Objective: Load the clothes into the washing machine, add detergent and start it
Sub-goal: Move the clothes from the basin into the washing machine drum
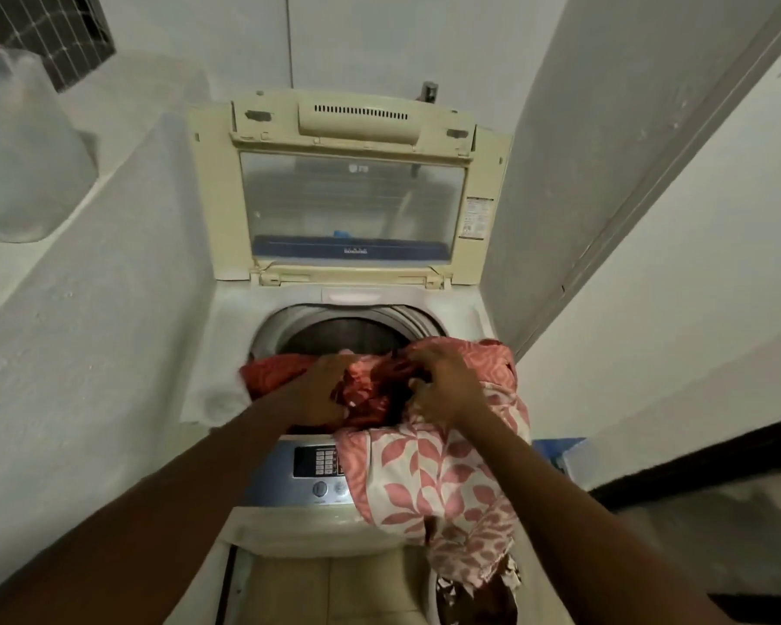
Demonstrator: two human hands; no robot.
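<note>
Head view: one washing machine (226, 354), lid (352, 191) raised, at frame centre. Two hands, left hand (323, 390) and right hand (445, 390), each grip one patterned cloth bundle (429, 471).

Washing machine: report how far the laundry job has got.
Done: the lid stands open. In hand: the left hand and right hand grip a bundle of red and pink leaf-print clothes at the front of the drum opening; much of the fabric hangs over the control panel, outside the drum. Left: push the clothes in, add detergent (none visible), close the lid, start.
</note>
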